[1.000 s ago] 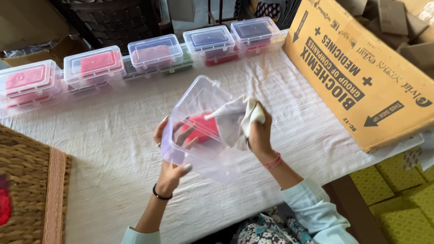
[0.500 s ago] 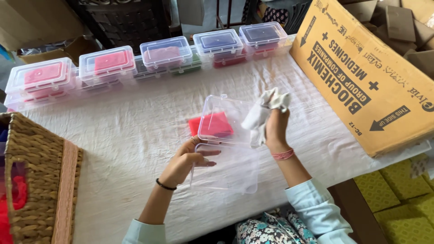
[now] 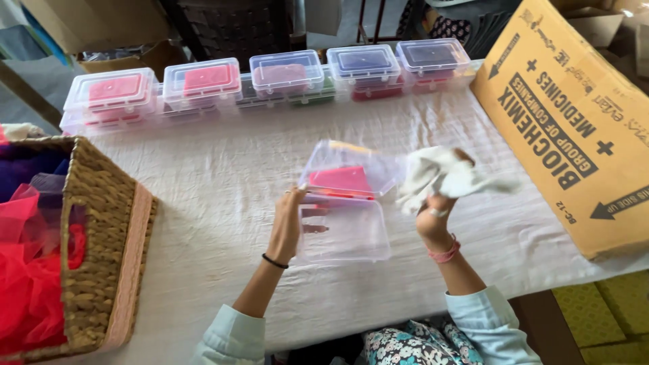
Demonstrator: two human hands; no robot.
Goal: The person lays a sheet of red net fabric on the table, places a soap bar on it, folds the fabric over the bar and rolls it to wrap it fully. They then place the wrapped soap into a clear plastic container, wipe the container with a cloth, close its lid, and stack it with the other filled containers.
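Clear plastic box (image 3: pixel 346 230) lies open near the middle of the table (image 3: pixel 223 169), on the white cloth. Its hinged lid (image 3: pixel 351 169) is raised toward the far side, and something flat and pink-red (image 3: pixel 338 181) shows through it.

Left hand (image 3: pixel 289 226) — at the box's left edge, fingers resting against the side where lid meets base, partly curled; black band on the wrist. Right hand (image 3: pixel 436 209) — just right of the box, fist closed around a crumpled white cloth rag (image 3: pixel 443 174), which bunches up over the fingers and hangs close to the lid's right corner. Whether rag and lid touch, cannot tell. Pink band on this wrist; pale blue sleeves on both arms.

Along the far edge of the table: a row of five shut clear boxes (image 3: pixel 287 74), stacked on others, with pink, red, green and dark blue contents.

Right of the table, a large tan cardboard carton (image 3: pixel 574 115) leans in over the cloth.

Left side, a woven basket (image 3: pixel 101 250) holding red and purple netted fabric (image 3: pixel 27 270).
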